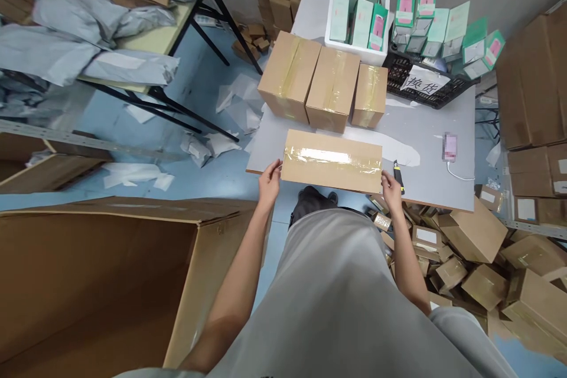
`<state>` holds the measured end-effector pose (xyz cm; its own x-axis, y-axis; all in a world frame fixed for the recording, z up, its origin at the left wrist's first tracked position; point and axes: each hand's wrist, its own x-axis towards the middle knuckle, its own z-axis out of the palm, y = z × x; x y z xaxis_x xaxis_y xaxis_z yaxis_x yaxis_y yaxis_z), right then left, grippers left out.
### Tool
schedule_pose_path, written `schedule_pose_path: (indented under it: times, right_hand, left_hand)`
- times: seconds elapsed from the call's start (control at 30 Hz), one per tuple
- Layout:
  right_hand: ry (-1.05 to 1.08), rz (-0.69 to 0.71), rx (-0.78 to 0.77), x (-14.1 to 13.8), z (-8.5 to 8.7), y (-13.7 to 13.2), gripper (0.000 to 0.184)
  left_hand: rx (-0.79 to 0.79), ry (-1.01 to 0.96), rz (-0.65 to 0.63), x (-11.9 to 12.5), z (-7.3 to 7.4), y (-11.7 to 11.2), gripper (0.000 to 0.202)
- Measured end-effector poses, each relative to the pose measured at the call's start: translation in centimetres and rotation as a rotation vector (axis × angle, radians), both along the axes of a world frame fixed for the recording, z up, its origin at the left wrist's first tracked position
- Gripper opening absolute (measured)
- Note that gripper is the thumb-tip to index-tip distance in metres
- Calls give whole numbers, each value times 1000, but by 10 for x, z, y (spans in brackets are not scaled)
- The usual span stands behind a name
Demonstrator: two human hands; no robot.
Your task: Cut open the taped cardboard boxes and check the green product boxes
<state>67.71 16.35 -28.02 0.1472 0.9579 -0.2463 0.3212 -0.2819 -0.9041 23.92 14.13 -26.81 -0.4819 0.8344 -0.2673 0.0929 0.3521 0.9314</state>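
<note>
A long, flat cardboard box (332,172), taped along its top and bearing a white label strip, lies at the near edge of the grey table (443,186). My left hand (269,182) grips its left end, fingers closed at the side. At the opposite end my right hand (390,188) has its fingers closed on the box's edge. Right beside that hand rests a black and yellow utility knife (398,176). Behind the box stand a large taped carton (290,74), a middle carton (333,85) and a smaller carton (370,91) in a row.
A white foam bin (330,18) and a black crate (436,91) hold green and pink boxes. A phone (450,146) with a cable lies at the right. A big open carton (212,271) stands at my left; discarded boxes (472,230) heap up at the right.
</note>
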Motion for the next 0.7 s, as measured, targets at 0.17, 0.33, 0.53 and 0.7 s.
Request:
schedule_pose_path:
  times: [0.17,0.33,0.53,0.7]
  right_hand:
    - [63,173,-128,-7,-25,-24,66]
    - [139,205,-157,-27,-30,-25,75]
    - [107,177,-62,-20,-10,-22,70]
    - [134,139,-2,-14,19,-19,62]
  left_hand:
    - [-203,-48,-116,5,-35,-5,63]
    - [-219,-68,-167,13,-44,6,41]
    - [-204,-50,-166,10,-26,1,22]
    - [-63,-51,-181,17,-2,-27,33]
